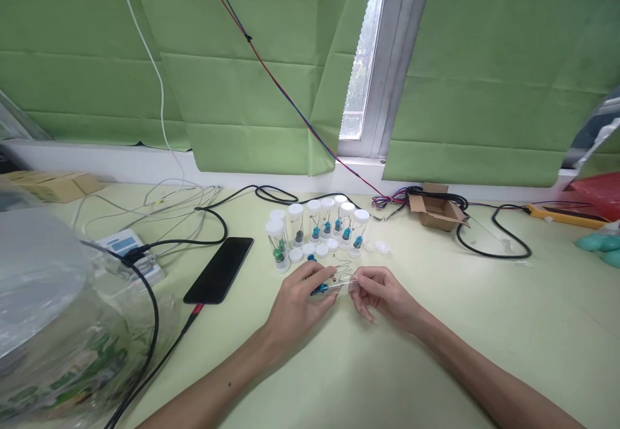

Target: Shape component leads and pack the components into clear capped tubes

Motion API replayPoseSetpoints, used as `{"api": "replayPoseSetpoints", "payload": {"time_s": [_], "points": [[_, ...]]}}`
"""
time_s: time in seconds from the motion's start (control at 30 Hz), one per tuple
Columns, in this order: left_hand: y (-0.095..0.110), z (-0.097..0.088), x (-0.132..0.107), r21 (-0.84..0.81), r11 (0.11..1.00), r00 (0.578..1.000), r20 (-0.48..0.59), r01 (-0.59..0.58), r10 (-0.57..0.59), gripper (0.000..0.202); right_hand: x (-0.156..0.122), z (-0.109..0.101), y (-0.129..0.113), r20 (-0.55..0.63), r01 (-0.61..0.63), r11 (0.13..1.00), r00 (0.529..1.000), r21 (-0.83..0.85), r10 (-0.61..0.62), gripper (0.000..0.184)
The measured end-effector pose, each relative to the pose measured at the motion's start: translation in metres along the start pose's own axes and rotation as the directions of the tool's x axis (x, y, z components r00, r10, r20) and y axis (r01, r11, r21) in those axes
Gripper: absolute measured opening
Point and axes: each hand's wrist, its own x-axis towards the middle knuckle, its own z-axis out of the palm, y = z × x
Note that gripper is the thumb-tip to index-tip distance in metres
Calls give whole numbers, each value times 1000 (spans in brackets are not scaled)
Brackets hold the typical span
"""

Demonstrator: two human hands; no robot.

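Head view: several capped tubes [296, 219] stand filled on counter [465, 332], loose caps [322, 250] beside.
R hand [382, 291] fingers pinch clear piece [345, 282] btwn both hands; L hand [296, 300] fingers curl by blue part [320, 289], can't tell if gripping. Capped tubes prob. done; clear piece & loose caps seem left.

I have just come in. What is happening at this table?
A person's left hand and right hand hold a small clear plastic tube between them, with a teal-blue piece near its left end. Behind, upright clear tubes with white lids stand on the pale green table, with coloured pieces inside; round white caps lie near them. A flat black phone lies off to the left.
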Motion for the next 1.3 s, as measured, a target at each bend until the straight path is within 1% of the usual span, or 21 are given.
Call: {"api": "replayPoseSetpoints", "payload": {"time_s": [0.23,0.8,1.1,1.3], "points": [[-1,2,-2,7,1000,1000,19,-12,12,28,-1,1,0,3,-28,999,1000,-25,28,32],[-2,1,-1,71,991,993,39,-110,107,26,-1,-1,1,-18,-68,996,998,-53,67,33],[-2,1,0,107,987,991,72,-124,117,23,-1,-2,2,-21,-75,993,997,-86,74,34],[-1,2,0,102,986,989,80,-131,123,21,-1,-4,3,-16,-87,991,996,-100,85,37]]}}
